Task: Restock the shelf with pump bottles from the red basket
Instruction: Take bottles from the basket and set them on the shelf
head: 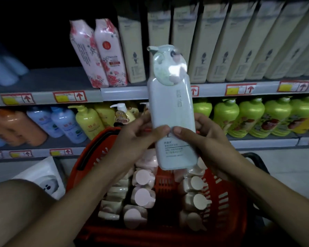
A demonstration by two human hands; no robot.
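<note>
Two bare forearms reach forward, the left hand (139,134) and right hand (200,136) both clamped on a pale green pump bottle (173,118), upright above the red basket (227,202) and before the shelf (125,91). Keeping it upright, label outward, should seat it cleanly. Below, the basket holds many more pump bottles (143,196), packed upright.

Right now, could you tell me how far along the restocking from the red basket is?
Early to midway, at a guess. Done: a gap in the red basket suggests some bottles are out. In hand: the left hand and right hand hold one pale green pump bottle upright before the shelf. Left: many pink-capped bottles remain in the basket.
</note>
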